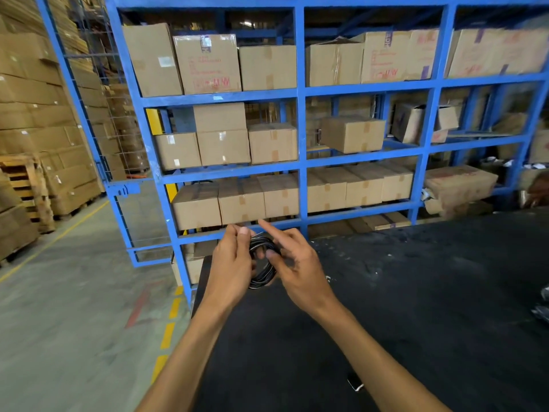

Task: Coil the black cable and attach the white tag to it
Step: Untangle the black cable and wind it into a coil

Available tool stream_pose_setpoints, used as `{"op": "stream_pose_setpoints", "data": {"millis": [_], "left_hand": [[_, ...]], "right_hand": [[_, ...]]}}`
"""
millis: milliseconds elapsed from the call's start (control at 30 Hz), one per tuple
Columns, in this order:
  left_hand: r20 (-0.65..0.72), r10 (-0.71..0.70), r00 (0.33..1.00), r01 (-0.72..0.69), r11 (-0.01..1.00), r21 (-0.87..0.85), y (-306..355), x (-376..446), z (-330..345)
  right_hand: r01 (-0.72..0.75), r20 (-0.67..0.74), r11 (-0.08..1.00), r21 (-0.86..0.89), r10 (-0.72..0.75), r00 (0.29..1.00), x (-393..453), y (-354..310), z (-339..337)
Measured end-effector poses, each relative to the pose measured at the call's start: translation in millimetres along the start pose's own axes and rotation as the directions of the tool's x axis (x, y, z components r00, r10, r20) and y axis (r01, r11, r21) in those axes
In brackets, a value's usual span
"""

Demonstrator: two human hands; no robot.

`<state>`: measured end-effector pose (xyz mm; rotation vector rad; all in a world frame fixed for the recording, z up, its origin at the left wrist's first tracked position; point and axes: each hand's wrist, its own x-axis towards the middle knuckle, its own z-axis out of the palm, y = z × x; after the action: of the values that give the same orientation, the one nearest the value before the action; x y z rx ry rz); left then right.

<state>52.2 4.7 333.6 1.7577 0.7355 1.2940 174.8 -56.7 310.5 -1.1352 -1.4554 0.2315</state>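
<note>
A black cable point(263, 275) is wound into a small round coil, held up above the near left corner of the black table point(416, 307). My left hand point(230, 263) grips the coil's left side between thumb and fingers. My right hand point(297, 263) touches the coil's right side, thumb and middle fingers on the loops and the index finger stretched out straight. A thin pale strip shows across the coil's top; I cannot tell whether it is the white tag.
A blue steel rack point(301, 162) full of cardboard boxes point(240, 200) stands just behind the table. Stacked cartons on wooden pallets point(29, 185) line the left. A small black-and-white object point(355, 383) lies on the table near me. Yellow lines mark the concrete floor point(74, 307).
</note>
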Motion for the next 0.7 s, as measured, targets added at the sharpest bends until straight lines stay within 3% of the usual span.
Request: {"op": "stream_pose_setpoints", "data": {"millis": [267, 533, 700], "left_hand": [[0.039, -0.059, 0.997, 0.064, 0.988, -0.142, -8.6, 6.8, 21.1], [0.275, -0.132, 0.952, 0.243, 0.874, -0.421, -31.4, 5.8, 50.6], [0.381, -0.229, 0.896, 0.395, 0.803, -0.446, -45.0, -3.0, 74.8]], "right_hand": [[0.102, -0.162, 0.974, -0.2, -0.135, 0.977, 0.6, 12.6, -11.5], [0.061, -0.259, 0.941, -0.334, -0.153, 0.954, -7.5, 40.2, -38.6], [0.007, -0.258, 0.934, -0.356, -0.105, 0.96, -21.5, 67.1, -60.3]]}}
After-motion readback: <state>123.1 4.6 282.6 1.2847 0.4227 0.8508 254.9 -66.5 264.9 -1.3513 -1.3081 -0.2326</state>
